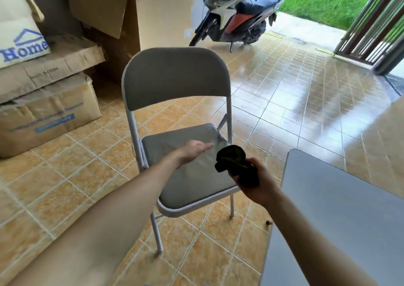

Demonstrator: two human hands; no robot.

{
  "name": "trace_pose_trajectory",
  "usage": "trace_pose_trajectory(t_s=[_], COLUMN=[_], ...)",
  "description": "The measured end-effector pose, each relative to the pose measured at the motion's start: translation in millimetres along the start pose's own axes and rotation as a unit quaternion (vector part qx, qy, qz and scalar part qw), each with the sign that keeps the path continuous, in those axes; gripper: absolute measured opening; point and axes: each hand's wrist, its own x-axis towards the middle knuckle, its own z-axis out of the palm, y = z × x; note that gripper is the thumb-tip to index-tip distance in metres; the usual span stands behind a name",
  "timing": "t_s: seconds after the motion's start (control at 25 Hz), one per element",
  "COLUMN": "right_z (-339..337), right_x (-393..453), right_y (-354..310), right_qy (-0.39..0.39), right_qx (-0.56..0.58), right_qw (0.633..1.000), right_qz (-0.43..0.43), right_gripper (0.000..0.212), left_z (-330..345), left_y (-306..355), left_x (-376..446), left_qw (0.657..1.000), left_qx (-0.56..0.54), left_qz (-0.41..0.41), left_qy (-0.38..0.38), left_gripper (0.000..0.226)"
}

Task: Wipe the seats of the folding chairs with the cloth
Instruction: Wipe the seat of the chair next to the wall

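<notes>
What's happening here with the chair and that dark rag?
A person is standing over an unfolded grey folding chair on a tiled porch. The right hand grips a bunched dark cloth just above the seat's right edge, not yet pressed to it. The left hand is stretched out flat over the seat, fingers open. The seat looks plastic-covered and shiny. Cardboard boxes are stacked to the left, and a scooter is parked behind.

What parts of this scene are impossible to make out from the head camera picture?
- Chair seat: its near right corner is covered by the right hand and the dark cloth.
- Left hand: blurred, so contact with the seat is unclear.
- Grey surface: cut off by the right and bottom edges.
- Small print on the boxes: too blurred to read.
</notes>
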Motion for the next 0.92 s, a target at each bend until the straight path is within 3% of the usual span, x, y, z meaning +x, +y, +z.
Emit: trace_pose_trajectory(t_s=[0.16, 0.28, 0.36, 0.56, 0.68, 0.76, 0.92], right_z=[44, 62, 65, 50, 18, -10, -86], right_x=[-106, -197, -252, -371, -429, -470, -545], right_y=[-69, -120, -144, -188, -198, -200, -195], right_qy=[-0.056, -0.092, -0.09, 0.011, 0.029, 0.029, 0.131], right_qx=[0.068, 0.07, 0.045, -0.021, 0.001, 0.015, 0.016], right_qw=[0.996, 0.993, 0.994, 0.984, 0.97, 0.963, 0.952], right_qz=[0.003, -0.01, -0.041, -0.177, -0.243, -0.266, -0.276], right_gripper=[0.039, 0.063, 0.067, 0.027, 0.034, 0.034, 0.051], left_z=[-4, -4, 2, 40, 77, 113, 211], left_y=[114, 199, 244, 343, 383, 400, 427], left_x=[-79, -138, -173, -246, -280, -298, -337], left_qw=[0.992, 0.986, 0.983, 0.966, 0.944, 0.935, 0.909], left_qx=[-0.076, -0.13, -0.15, -0.179, -0.208, -0.188, -0.126], left_qz=[-0.024, 0.012, 0.029, 0.082, 0.07, 0.104, 0.182], left_qy=[-0.1, -0.1, -0.098, -0.169, -0.245, -0.282, -0.354], left_gripper=[0.064, 0.042, 0.026, 0.032, 0.044, 0.041, 0.032])
